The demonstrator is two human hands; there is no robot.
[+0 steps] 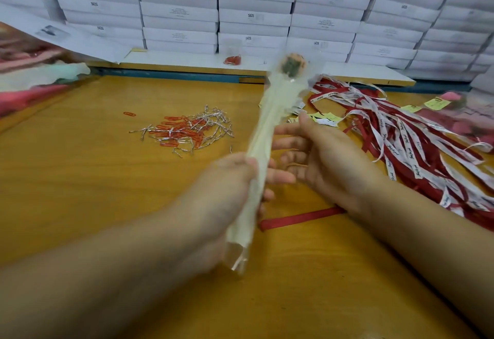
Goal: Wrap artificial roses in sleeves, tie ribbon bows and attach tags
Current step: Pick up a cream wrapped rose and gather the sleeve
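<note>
Above the orange wooden tabletop (80,178), the left hand (232,181) is holding a blurred artificial rose in a clear plastic sleeve (263,138), its grip curled fully round the lower stem, with the bloom pointing away. The right hand (323,159) is hovering just beside the sleeve, its grip slack, fingers nearly straight, holding nothing visible. Red and white printed ribbons (401,138) are lying heaped to the right.

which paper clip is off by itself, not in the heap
The lone red paper clip on bare wood, left of the heap; every other clip lies tangled there with silver wire ties.
</note>
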